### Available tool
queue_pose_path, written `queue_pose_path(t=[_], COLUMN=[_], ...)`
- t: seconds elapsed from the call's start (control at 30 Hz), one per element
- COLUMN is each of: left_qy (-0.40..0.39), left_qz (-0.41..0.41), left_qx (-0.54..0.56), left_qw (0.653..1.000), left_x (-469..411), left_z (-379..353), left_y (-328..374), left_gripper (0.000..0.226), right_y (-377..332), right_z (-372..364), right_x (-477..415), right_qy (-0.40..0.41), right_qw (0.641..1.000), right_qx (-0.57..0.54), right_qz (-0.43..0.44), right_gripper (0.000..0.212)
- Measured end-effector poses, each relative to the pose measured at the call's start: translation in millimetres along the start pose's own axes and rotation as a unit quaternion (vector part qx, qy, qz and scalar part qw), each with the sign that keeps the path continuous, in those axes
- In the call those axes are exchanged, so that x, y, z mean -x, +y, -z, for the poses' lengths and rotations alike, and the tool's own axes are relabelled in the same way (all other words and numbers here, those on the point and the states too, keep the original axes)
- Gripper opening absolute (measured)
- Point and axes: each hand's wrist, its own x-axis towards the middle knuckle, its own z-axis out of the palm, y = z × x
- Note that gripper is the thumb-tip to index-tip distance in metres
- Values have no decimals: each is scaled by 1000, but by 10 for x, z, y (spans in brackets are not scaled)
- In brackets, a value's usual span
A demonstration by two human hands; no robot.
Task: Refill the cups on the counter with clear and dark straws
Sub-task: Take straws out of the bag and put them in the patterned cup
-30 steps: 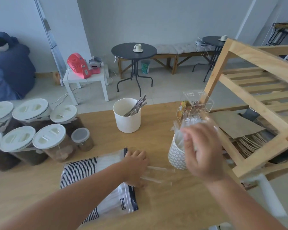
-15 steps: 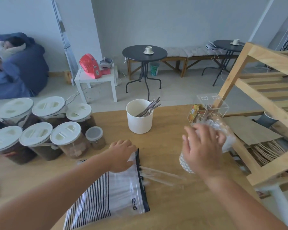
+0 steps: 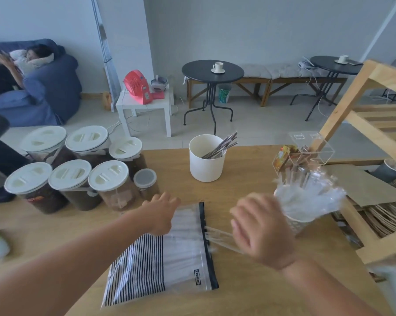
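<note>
on the wooden counter point(image 3: 249, 169), left hand point(image 3: 161, 214) pressed curled fingers onto the striped bag point(image 3: 165, 254); right hand point(image 3: 259, 229), fingers together, touched protruding clear straws point(image 3: 217, 237); grip indiscernible.

Wood counter point(image 3: 249, 293) w/ striped zip bag point(image 3: 160, 258), white cup point(image 3: 206, 165), lidded jars point(image 3: 78, 179).

Bare counter point(image 3: 242, 190) lies open between white cup point(image 3: 206, 161) and zip bag point(image 3: 169, 254); jars point(image 3: 78, 176) crowd the left.

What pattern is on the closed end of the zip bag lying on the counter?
Thin black-and-white stripes on the zip bag, with a clear middle and a black strip at its opening; seen in the head view.
</note>
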Motion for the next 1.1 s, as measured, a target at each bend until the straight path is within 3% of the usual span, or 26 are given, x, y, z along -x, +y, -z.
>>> queue_pose_path(t=[0.03,0.1,0.13,0.3,0.4,0.6,0.67,0.77,0.9,1.0,1.1], left_qy=[-6,-10,-11,-8,0,30,45,60,84,91,91], left_qz=[14,31,34,-2,-19,-16,0,31,61,39,11], left_qx=[-1,-1,0,17,35,40,38,55,105,147,168], left_qw=[1000,999,999,1000,999,999,998,996,989,984,981], left_x=[18,39,50,50,41,16,5,-17,-25,-61,-74], left_z=[-6,-23,-36,-80,-122,-160,-185,-196,-157,-151,-151], left_y=[-36,-94,-130,-190,-188,-219,-243,-251,-261,-291,-285], left_gripper=[76,79,78,78,76,65,56,37,18,14,16], right_y=[-82,-152,-169,-243,-329,-488,-565,-674,-746,-739,-726], right_z=[-128,-373,-482,-823,-890,-909,-922,-981,-1084,-1152,-1208], right_x=[50,167,200,217,183,89,55,17,-47,-76,-138], right_qy=[-112,-325,-382,-488,-478,-440,-442,-435,-426,-425,-402], right_qw=[993,937,910,851,858,874,865,867,889,891,897], right_qx=[-48,-95,-99,-132,-145,-159,-189,-204,-139,-128,-133], right_qz=[-1,-87,-125,-142,-120,-132,-143,-133,-92,-96,-129], right_gripper=[20,47,62,98,101,50,54,78,76,95,83])
